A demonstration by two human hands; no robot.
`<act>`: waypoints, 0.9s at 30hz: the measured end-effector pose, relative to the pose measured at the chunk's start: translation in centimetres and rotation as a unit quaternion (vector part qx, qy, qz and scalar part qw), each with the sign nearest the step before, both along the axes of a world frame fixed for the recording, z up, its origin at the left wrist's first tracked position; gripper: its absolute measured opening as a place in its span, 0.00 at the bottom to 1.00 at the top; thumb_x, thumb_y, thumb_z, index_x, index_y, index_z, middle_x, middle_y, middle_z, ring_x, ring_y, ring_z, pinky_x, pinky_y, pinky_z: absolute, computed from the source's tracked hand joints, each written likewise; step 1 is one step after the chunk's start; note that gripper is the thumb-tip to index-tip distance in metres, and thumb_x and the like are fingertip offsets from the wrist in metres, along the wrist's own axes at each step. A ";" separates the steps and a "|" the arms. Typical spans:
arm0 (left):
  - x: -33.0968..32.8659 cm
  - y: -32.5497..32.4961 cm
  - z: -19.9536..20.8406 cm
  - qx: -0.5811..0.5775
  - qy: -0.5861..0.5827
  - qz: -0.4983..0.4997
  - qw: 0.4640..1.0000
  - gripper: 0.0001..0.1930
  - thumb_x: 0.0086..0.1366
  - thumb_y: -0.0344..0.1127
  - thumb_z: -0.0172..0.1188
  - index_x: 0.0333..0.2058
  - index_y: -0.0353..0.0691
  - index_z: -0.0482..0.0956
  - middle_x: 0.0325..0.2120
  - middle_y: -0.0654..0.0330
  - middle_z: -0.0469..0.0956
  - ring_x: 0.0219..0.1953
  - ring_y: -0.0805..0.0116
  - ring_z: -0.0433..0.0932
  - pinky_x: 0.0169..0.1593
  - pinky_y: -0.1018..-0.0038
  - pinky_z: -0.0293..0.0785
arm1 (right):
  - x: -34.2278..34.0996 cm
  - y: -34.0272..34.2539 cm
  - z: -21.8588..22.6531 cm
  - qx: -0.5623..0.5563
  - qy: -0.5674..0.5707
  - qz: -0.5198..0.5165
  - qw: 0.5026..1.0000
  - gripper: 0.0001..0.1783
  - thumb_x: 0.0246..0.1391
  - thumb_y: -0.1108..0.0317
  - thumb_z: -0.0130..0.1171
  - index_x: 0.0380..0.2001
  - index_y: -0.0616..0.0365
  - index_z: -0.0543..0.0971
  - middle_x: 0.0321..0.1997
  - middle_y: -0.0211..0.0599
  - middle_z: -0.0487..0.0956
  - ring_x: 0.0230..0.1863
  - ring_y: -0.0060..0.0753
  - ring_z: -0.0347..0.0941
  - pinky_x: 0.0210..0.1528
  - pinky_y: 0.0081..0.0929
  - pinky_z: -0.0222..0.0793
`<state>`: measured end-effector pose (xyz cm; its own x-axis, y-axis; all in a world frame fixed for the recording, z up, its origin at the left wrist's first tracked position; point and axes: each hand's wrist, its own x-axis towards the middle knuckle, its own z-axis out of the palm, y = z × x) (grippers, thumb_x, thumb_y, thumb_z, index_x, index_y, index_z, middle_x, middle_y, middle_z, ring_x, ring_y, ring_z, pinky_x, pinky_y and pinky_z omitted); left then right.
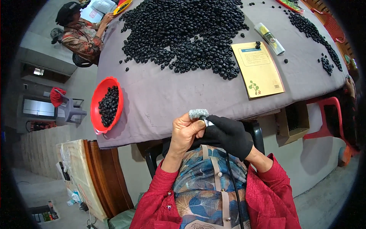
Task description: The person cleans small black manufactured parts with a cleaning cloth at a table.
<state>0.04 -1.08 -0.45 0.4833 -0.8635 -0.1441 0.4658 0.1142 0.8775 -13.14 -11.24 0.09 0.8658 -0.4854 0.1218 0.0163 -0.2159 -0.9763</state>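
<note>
My left hand [183, 131] is bare except for a grey speckled knitted finger sleeve [198, 113] on its index finger. A black glove covers my right hand [230, 136]. Both hands meet in front of my chest, just off the table's near edge, with fingertips closed together. Between them shows a small whitish strip [208, 122], pinched by the thumb and fingers of each hand; its kind is too small to tell. Beyond them, a big heap of small black round pieces with holes [190, 34] covers the far table.
The grey-clothed table [171, 95] carries a red scalloped bowl [120, 105] of black pieces at left. A yellow booklet [263, 74] and a clear tube-shaped pack [270, 38] lie at right. One person [82, 38] sits far left by a yellow tray; another person's hand [350, 87] shows at right.
</note>
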 end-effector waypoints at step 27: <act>-0.4 0.0 -0.4 0.016 -0.059 0.019 0.998 0.08 0.57 0.23 0.55 0.36 0.33 0.77 0.17 0.65 0.72 0.16 0.81 0.66 0.20 0.85 0.61 | 0.4 0.0 0.8 0.067 0.026 -0.007 0.997 0.10 0.51 0.67 0.54 0.38 0.57 0.76 0.28 0.34 0.77 0.30 0.23 0.73 0.34 0.21 0.68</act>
